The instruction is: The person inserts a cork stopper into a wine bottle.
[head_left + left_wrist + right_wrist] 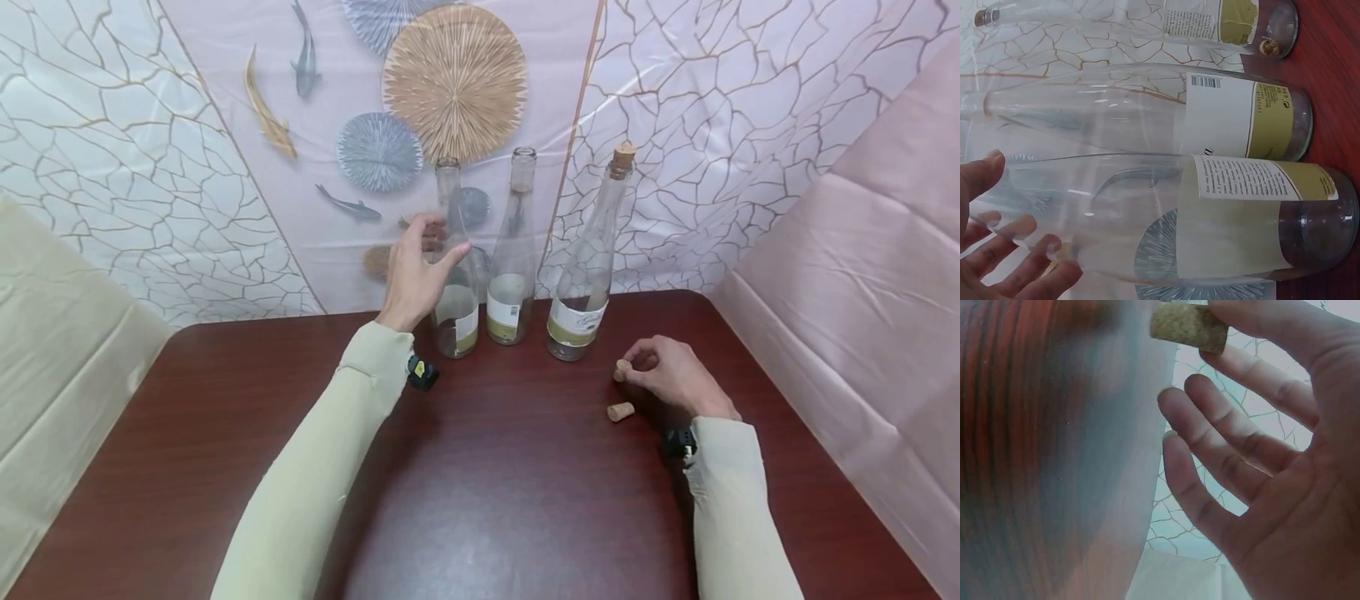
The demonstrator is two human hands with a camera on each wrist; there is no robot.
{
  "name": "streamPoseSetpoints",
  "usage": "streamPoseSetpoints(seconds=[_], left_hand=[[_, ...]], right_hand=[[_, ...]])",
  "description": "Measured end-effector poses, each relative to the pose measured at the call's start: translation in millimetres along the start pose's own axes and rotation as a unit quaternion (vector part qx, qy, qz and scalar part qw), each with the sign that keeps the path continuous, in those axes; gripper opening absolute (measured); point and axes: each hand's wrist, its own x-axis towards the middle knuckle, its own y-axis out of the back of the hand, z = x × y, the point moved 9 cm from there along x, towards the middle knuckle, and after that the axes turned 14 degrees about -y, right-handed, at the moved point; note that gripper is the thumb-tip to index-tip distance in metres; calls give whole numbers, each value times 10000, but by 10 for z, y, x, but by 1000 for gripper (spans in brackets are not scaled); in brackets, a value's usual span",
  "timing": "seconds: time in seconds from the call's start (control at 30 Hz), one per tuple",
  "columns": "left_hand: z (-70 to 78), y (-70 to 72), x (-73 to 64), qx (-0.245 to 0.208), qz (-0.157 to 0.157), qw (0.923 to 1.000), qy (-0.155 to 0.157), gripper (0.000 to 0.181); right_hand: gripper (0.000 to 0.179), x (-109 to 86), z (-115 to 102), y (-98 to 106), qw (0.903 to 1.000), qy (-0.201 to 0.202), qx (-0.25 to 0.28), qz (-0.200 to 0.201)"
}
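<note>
Three clear glass bottles stand in a row: a left one (456,321), a middle one (504,300) and a right one (577,321) with a cork (622,158) in its mouth. My left hand (416,271) is at the upper body of the left bottle, fingers loosely bent beside the glass (1229,240) and thumb extended across its front. Near the table's right side, my right hand (678,375) pinches a second cork (1190,326) between thumb and index finger, the other fingers spread. A third cork (620,411) lies on the table just below that hand.
The dark red-brown table (480,500) ends right behind the bottles. A patterned cloth (660,75) hangs beyond that edge, and a plain pinkish cloth (847,275) borders the right side. The bottles stand close together, the left and middle ones nearest each other.
</note>
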Motion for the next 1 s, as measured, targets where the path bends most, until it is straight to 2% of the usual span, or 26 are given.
streamPoseSetpoints(seconds=[0.3,0.5,0.7,0.87,1.0], left_hand=[[190,100,-180,-345,-269,9985,-339,47],[349,169,-341,-415,-434,9968,-528,44],[491,163,-495,-507,-614,9950,-604,43],[603,141,-608,-838,-757,9916,-624,42],[683,135,-688,-1097,-776,9888,-649,41]], right_hand=[[15,-79,-103,36,9979,448,-132,443],[16,-144,-229,23,9948,744,-486,495],[12,-251,-358,20,9884,1108,-745,727],[10,-352,-468,56,9815,1363,-895,1005],[14,-434,-564,85,9777,1557,-941,1053]])
